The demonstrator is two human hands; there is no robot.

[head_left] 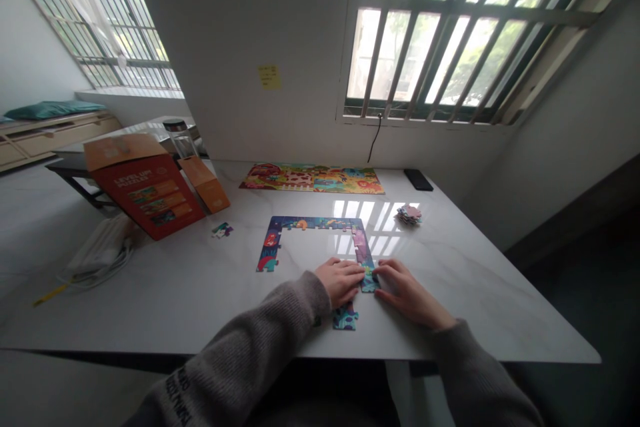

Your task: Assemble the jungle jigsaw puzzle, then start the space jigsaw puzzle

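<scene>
A partly joined jigsaw border (313, 221) lies on the table, its top strip and two sides linked around bare tabletop. My left hand (341, 281) lies flat at the lower end of the right side, fingers stretched out and touching its inner edge. From the outer side, my right hand (405, 290) rests its fingertips by the lowest puzzle piece (369, 282), thumb and fingers apart. Just below my left hand lies a loose teal and purple puzzle piece (345, 318); something partly hidden by the left sleeve lies beside it.
Behind the border lies a joined, colourful animal puzzle (313, 178). A stack of puzzle pieces (410, 214) and a black phone (418, 180) are at the right. Leftward are loose pieces (223, 230), a red puzzle box (150, 197), a white cable (100, 273) and a glass bottle (181, 140).
</scene>
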